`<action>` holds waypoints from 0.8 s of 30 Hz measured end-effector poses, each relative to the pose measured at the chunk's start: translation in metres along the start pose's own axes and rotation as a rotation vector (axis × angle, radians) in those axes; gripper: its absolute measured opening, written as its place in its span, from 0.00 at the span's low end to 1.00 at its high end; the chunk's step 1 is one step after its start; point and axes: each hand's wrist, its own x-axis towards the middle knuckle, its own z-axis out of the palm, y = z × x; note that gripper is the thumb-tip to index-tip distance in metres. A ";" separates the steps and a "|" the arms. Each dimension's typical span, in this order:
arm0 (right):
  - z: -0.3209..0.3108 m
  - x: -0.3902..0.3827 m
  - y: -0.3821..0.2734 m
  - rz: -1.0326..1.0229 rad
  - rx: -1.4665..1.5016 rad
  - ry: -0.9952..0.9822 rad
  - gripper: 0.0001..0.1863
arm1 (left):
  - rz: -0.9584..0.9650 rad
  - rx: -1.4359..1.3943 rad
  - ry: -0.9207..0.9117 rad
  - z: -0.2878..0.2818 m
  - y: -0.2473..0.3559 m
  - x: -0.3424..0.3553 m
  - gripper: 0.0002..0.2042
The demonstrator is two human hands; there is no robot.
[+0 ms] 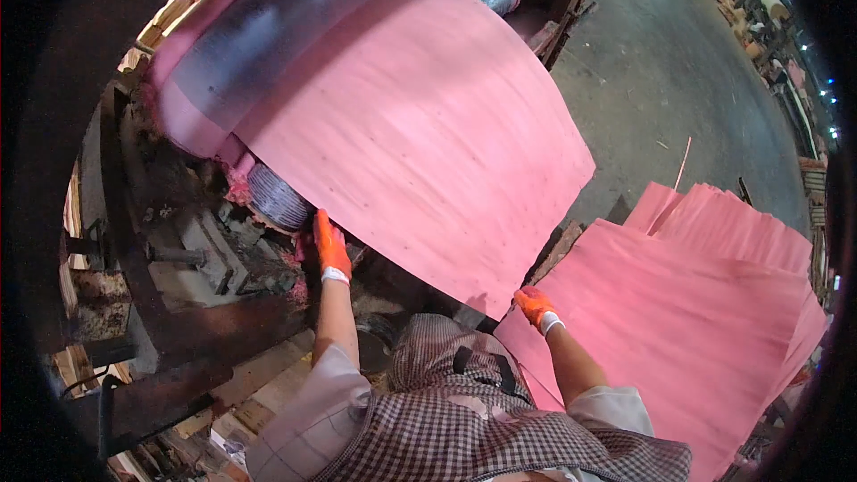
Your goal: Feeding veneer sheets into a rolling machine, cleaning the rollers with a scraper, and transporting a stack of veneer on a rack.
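Note:
A wide pink-coated wood veneer sheet (420,152) slopes down toward me from between the rollers of a machine. My left hand (331,248), in an orange glove, is at the sheet's left edge, beside the lower roller. Its fingers point forward, mostly straight, with the tips against the edge. Close to the sheet's near corner, my right hand (534,304), gloved in orange too, is closed with its fingers curled over the edge; the fingertips are hidden. To its right lies a stack of pink veneer sheets (661,330), uneven at the far edge.
The dark upper roller (268,45) is smeared pink. A grooved lower roller (278,198) shows under the sheet, next to the dirty metal machine frame (214,254). Grey concrete floor (678,80) stretches away at the far right, with stacked wood along its edge. Wood scraps lie lower left.

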 end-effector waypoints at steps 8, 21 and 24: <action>0.023 -0.004 -0.009 -0.100 0.205 -0.139 0.53 | -0.470 0.068 -0.253 0.041 -0.027 -0.057 0.32; 0.005 -0.013 0.231 -0.003 0.747 0.736 0.19 | 0.751 1.102 -1.490 0.458 -0.088 -0.506 0.19; -0.060 -0.092 0.389 -0.367 1.242 1.132 0.25 | 0.506 0.702 -1.889 0.448 -0.061 -0.594 0.25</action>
